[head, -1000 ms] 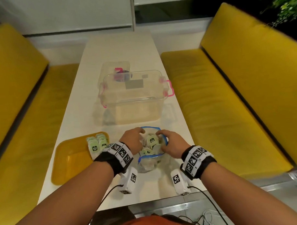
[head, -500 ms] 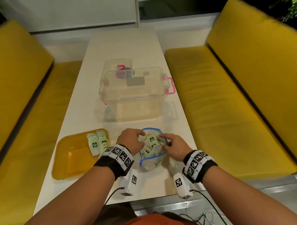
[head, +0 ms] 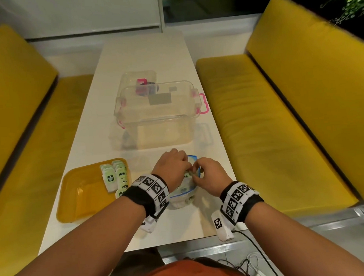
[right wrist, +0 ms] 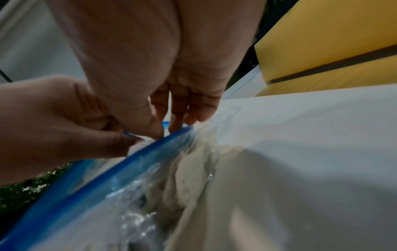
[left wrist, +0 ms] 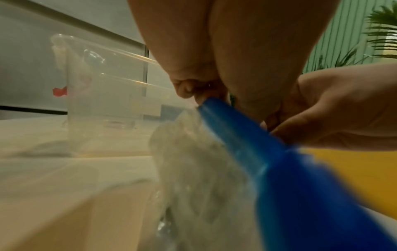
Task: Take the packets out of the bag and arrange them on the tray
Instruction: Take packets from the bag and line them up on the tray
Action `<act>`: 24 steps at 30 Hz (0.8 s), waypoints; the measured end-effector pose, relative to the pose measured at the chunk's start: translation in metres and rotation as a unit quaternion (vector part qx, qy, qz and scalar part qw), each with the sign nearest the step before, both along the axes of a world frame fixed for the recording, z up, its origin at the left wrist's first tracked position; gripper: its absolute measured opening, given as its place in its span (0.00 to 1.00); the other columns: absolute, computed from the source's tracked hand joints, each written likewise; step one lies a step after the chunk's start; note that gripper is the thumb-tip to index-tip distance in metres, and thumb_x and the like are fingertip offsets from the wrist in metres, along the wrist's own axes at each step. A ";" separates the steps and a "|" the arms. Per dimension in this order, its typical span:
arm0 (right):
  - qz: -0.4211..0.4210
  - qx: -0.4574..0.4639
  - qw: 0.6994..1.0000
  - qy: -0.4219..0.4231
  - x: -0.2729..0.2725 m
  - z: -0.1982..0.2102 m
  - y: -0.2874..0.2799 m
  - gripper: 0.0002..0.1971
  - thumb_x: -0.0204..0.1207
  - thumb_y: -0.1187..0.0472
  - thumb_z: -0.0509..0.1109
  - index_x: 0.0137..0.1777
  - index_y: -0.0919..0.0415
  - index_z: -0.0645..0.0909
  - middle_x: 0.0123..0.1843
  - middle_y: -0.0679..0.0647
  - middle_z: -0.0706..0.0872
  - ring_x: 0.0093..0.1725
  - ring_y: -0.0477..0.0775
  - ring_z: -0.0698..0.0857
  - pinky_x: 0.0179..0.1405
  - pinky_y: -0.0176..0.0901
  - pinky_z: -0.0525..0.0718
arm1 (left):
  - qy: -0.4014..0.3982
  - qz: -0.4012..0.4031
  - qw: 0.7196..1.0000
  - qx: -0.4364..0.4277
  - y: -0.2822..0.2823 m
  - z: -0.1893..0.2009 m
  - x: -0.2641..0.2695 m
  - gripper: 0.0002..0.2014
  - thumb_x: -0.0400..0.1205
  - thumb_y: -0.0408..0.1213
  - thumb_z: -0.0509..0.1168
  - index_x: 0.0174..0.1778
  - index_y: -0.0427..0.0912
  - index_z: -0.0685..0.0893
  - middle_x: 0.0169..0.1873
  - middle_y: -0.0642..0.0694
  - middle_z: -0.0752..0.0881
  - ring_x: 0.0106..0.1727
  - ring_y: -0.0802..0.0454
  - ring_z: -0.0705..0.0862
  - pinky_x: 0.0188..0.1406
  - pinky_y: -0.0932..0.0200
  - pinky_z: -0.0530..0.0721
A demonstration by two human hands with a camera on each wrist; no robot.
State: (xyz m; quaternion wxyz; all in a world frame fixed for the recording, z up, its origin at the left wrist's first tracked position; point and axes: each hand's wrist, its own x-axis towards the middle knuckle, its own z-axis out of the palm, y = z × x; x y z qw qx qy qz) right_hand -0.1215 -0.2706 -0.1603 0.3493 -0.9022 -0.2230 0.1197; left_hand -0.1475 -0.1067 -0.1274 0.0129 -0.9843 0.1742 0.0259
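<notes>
Two hands meet at the mouth of a clear zip-top bag (head: 182, 197): the left hand (head: 174, 169) curls its fingers (left wrist: 184, 88) over the blue zip rim (left wrist: 236, 129), apparently to hold it agape, while the right hand (head: 209, 176) dips thumb and fingertips (right wrist: 178, 122) inside, likely after a packet; whether they pinch one cannot be told. Green-and-white packets (head: 116, 179) already stand in rows on the yellow tray (head: 84, 201), left of the fingers. Beyond them sits a clear storage box (head: 155, 118) on a white table (head: 145, 56) between yellow benches (head: 279, 113).
</notes>
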 end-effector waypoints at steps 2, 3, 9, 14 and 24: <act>0.010 -0.028 0.999 0.017 -0.001 0.003 0.000 0.05 0.69 0.62 0.75 0.40 0.53 0.82 0.46 0.50 0.84 0.46 0.50 0.80 0.47 0.37 0.74 | 0.045 0.003 0.998 0.038 -0.001 0.001 0.000 0.14 0.82 0.36 0.59 0.57 0.55 0.84 0.50 0.52 0.85 0.52 0.45 0.76 0.42 0.55 0.64; 0.017 -0.043 0.999 0.022 -0.002 0.004 0.000 0.05 0.68 0.61 0.75 0.42 0.53 0.84 0.48 0.50 0.85 0.47 0.51 0.81 0.47 0.37 0.75 | 0.064 0.009 0.997 0.046 -0.001 0.002 0.000 0.14 0.83 0.37 0.56 0.59 0.56 0.83 0.51 0.52 0.85 0.53 0.45 0.76 0.43 0.54 0.64; 0.023 -0.095 0.995 0.016 -0.004 0.002 0.005 0.14 0.67 0.48 0.80 0.51 0.51 0.90 0.49 0.54 0.86 0.49 0.55 0.83 0.49 0.46 0.82 | 0.125 0.074 0.989 -0.017 0.004 0.000 -0.001 0.13 0.82 0.40 0.60 0.60 0.59 0.83 0.52 0.52 0.87 0.58 0.47 0.75 0.53 0.53 0.71; 0.033 -0.109 0.994 -0.003 -0.003 0.007 0.009 0.04 0.74 0.50 0.73 0.45 0.48 0.85 0.51 0.51 0.84 0.55 0.56 0.76 0.56 0.52 0.78 | 0.139 0.140 0.967 -0.162 0.017 0.010 0.000 0.13 0.81 0.42 0.68 0.61 0.54 0.82 0.52 0.51 0.86 0.57 0.50 0.81 0.56 0.55 0.77; -0.064 0.132 0.988 0.052 -0.001 0.027 0.020 0.10 0.77 0.63 0.65 0.35 0.57 0.71 0.31 0.52 0.77 0.31 0.51 0.73 0.34 0.46 0.74 | 0.096 0.152 0.941 -0.285 0.045 0.048 -0.004 0.04 0.79 0.45 0.72 0.44 0.50 0.87 0.34 0.58 0.82 0.35 0.65 0.77 0.35 0.73 0.69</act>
